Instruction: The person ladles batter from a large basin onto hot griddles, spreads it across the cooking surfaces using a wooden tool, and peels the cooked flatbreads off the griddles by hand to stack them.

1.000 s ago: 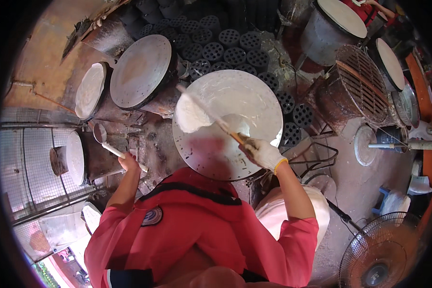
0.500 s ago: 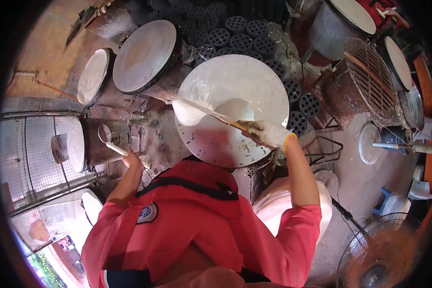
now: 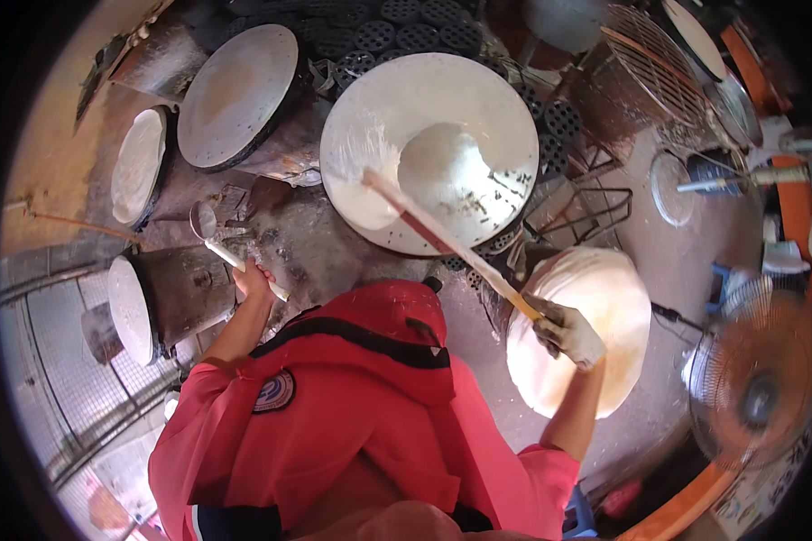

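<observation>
My right hand point(image 3: 567, 332), in a light glove, grips the near end of a long wooden stick point(image 3: 442, 239). The stick reaches up and left onto a large round steaming surface point(image 3: 496, 108), where a thin white sheet point(image 3: 438, 171) lies partly lifted at the stick's tip. My left hand point(image 3: 253, 279) holds a small metal ladle point(image 3: 206, 223) by its white handle, over the grimy stove top beside a dark pot point(image 3: 176, 293). My red jacket point(image 3: 352, 406) fills the lower middle.
A round pale dome point(image 3: 604, 316) sits under my right hand. Another round lid point(image 3: 239, 95) and a smaller one point(image 3: 138, 167) lie at the upper left. A wire rack point(image 3: 654, 63) is at the upper right, an electric fan point(image 3: 753, 383) at the right, and mesh trays point(image 3: 54, 361) at the left.
My right hand has drawn back and down toward the pale dome, pulling the stick along. The view has shifted, so the steaming surface sits higher. The left hand still holds the ladle.
</observation>
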Motion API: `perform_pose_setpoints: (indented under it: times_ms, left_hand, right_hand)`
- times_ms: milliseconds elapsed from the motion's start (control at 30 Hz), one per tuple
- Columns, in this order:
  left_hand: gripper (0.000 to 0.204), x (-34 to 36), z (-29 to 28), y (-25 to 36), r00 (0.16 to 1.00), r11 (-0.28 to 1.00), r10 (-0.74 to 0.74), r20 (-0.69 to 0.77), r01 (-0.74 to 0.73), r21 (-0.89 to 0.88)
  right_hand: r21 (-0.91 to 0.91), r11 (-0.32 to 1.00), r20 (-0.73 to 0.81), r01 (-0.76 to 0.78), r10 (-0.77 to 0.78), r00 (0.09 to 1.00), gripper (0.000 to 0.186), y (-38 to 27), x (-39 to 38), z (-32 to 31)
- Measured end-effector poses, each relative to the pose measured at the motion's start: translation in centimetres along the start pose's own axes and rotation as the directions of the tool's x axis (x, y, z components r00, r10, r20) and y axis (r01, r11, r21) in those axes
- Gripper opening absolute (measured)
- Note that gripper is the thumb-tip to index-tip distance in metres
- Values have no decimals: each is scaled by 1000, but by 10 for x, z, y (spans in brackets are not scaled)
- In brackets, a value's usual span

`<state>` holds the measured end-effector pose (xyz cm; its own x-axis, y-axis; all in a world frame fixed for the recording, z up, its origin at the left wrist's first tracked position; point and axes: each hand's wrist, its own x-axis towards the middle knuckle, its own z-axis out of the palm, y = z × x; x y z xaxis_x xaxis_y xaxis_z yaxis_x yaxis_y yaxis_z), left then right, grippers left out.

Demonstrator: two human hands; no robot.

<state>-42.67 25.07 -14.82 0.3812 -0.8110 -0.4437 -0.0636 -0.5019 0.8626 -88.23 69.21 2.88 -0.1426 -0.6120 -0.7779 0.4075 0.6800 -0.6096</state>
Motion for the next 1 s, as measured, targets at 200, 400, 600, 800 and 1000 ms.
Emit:
perform_pose_setpoints:
  times_ms: [200,400,600,800,1000]
  left_hand:
    - [16,37,-51,-6,980,995,-10,197,-10,101]
    - [15,81,-130,1,940,984,-23,342,-39,172]
    - [18,130,-197,-7,945,966,36,324,-116,232]
    - [17,139,-205,-20,915,970,10,404,-107,219]
    - [18,120,-201,-19,898,985,27,439,-98,140]
  right_hand:
    - [-12,908,-144,419,-416,898,61,5,86,201]
    - [-801,586,-465,-117,-488,738,48,24,140,332]
    - [-598,775,-719,-204,-406,564,76,99,122,343]
    - [-782,572,-548,-245,-446,708,88,61,150,422]
    - [-680,593,-663,-431,-246,708,83,79,88,368]
